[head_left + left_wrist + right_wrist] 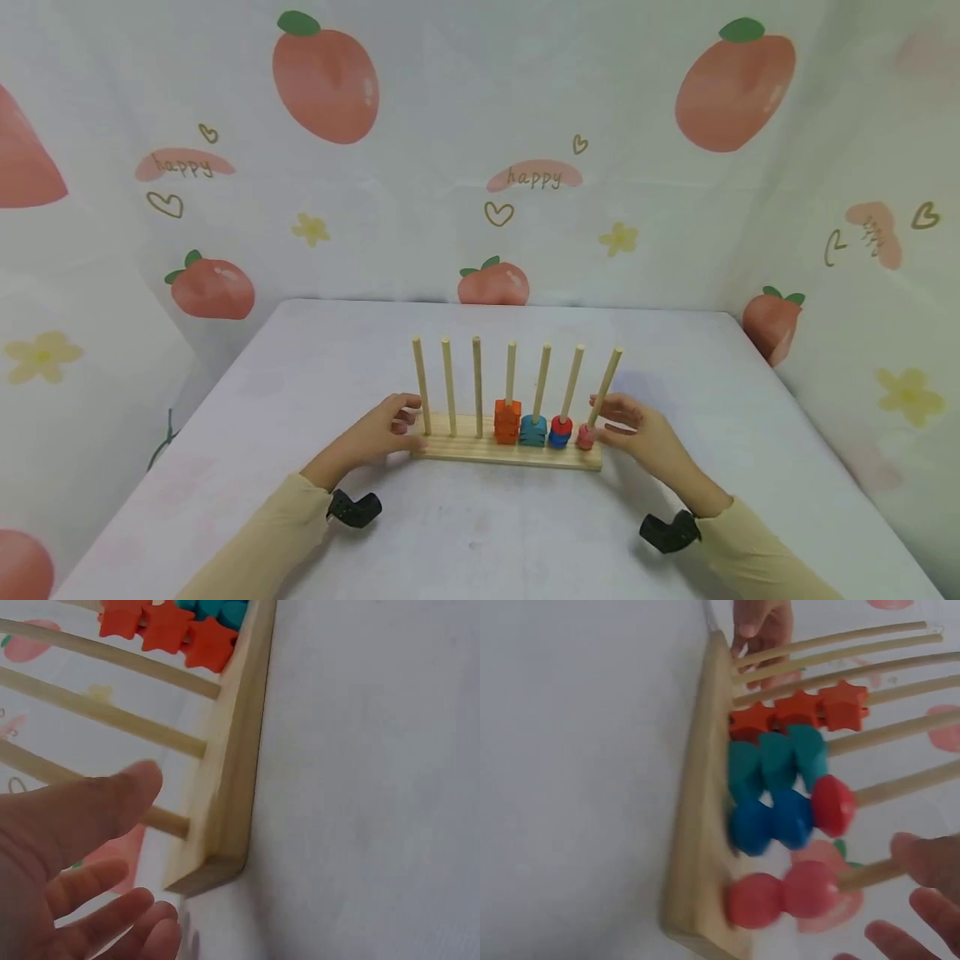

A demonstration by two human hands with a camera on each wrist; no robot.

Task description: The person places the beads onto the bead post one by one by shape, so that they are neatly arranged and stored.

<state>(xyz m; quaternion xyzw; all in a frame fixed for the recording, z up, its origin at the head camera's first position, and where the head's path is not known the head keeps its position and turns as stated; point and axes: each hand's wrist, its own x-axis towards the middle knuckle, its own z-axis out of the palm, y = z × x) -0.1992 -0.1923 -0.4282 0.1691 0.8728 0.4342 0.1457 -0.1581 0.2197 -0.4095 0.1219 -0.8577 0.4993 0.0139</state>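
A wooden stacking rack stands on the table, its long base [487, 450] carrying a row of upright pegs. Orange star beads [507, 422], teal beads [533, 431], blue beads with a red one [561, 425] on top and pink beads [780, 894] sit on the pegs from the middle rightwards. By the left end of the base is my left hand [382, 429], fingers relaxed and parted, holding nothing. Beside the rightmost peg, near the pink beads, my right hand [637, 429] has thumb and fingers apart. Whether either hand touches the rack is unclear.
A white-covered table [480, 533] lies under the rack. Behind it hangs a pale cloth [420, 217] printed with peaches, hearts and flowers. Dark wrist cameras [356, 508] are strapped below both hands. The three leftmost pegs [450, 387] carry no beads.
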